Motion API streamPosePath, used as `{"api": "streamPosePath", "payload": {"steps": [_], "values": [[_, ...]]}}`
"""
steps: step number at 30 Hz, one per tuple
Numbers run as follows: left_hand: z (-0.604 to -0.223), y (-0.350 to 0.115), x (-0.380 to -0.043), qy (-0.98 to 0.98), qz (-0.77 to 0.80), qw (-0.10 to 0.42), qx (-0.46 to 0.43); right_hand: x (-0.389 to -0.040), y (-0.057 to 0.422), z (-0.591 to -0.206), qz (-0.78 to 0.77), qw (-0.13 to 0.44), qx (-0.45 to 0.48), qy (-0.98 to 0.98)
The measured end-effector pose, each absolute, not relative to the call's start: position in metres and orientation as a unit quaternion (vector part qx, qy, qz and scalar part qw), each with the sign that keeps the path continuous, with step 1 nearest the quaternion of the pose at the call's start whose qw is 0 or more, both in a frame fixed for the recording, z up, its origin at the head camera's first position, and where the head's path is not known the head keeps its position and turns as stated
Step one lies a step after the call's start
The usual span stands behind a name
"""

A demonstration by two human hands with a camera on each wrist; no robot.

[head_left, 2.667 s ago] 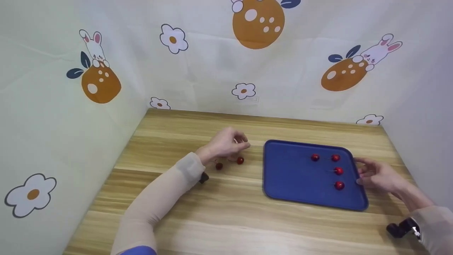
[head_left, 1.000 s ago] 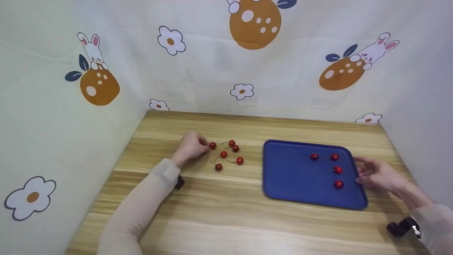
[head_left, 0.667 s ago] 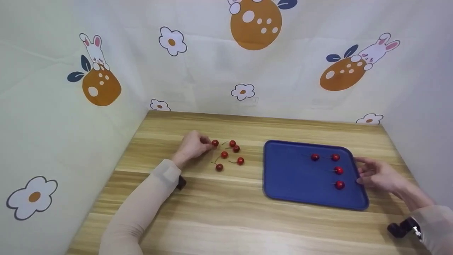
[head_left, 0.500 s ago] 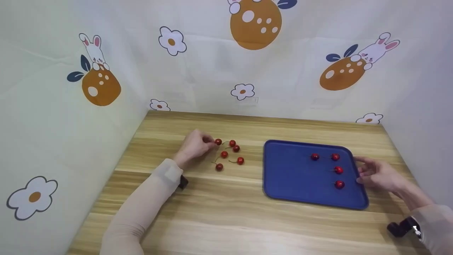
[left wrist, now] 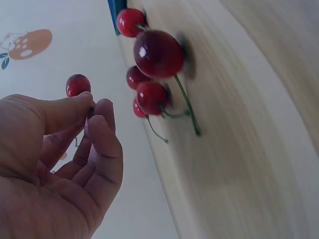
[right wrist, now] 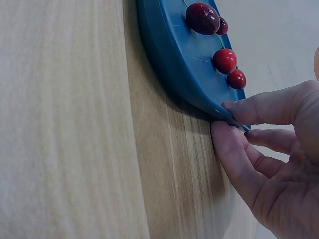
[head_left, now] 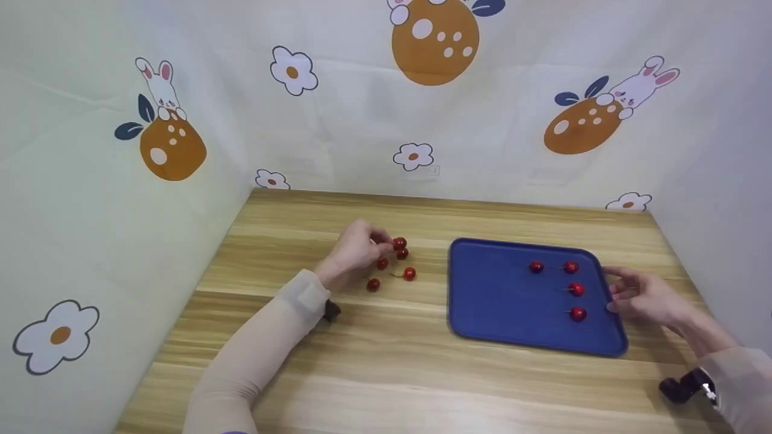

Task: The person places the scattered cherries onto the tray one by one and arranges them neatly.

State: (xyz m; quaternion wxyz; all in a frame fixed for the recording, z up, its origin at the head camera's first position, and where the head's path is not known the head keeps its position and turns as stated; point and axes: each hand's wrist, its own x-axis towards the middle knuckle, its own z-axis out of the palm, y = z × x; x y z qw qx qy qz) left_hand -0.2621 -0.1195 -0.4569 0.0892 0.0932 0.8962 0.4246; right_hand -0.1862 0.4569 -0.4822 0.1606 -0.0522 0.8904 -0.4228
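Pinching a cherry (left wrist: 78,84), left hand (head_left: 356,250) has moved right w/ it; right hand (head_left: 642,296) still grips tray (head_left: 500,313) edge.

Bright, even, soft lighting; faint shadows beside arms on the desk (head_left: 386,374). Head view sharp, slightly bowed at edges. Wrist views close-up, desk grain smeared, near cherries (left wrist: 158,54) soft.

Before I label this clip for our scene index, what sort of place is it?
Probably a staged tabletop booth rather than a lived-in room: a wooden table is walled on three sides by printed cloth with rabbits and flowers. On it are only a blue tray and loose cherries.
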Motion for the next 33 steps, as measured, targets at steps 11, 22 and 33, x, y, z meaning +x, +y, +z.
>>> {"api": "streamPosePath", "payload": {"steps": [11, 22, 33], "values": [[-0.451, -0.084, -0.259, 0.881, 0.436, 0.096, 0.156, -0.186, 0.456, -0.480, -0.421, 0.164, -0.049, 0.891], [-0.450, -0.040, -0.256, 0.870, 0.429, 0.089, 0.228, -0.185, 0.458, -0.484, -0.415, 0.151, -0.057, 0.895], [-0.448, 0.013, -0.256, 0.881, 0.396, 0.119, 0.231, -0.186, 0.457, -0.483, -0.415, 0.159, -0.052, 0.894]]}}
